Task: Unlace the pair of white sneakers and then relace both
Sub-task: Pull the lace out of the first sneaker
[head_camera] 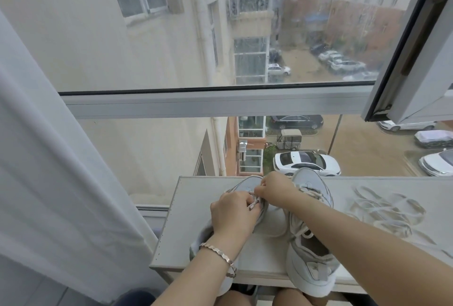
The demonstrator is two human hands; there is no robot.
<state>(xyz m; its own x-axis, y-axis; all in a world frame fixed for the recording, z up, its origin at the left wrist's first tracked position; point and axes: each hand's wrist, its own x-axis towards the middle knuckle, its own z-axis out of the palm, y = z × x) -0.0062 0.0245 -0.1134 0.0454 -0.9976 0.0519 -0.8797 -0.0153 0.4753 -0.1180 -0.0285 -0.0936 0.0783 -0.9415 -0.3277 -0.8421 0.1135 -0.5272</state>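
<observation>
left sneaker (245,182) half hidden, street (302,63) blurred

Head-camera view, person at window. Both forearms bare up to near frame edge. Left hand (232,215) and right hand (274,189) uncovered. Left wrist carries bracelet (218,253): flat angular metal links, pale rose-gold tone, some links glinting silver, hanging loose on near side of wrist. Bare knees (235,298) at near edge, centre. Dark blue rounded patch (137,297) near left of left forearm; clothing or not, cannot tell.
</observation>
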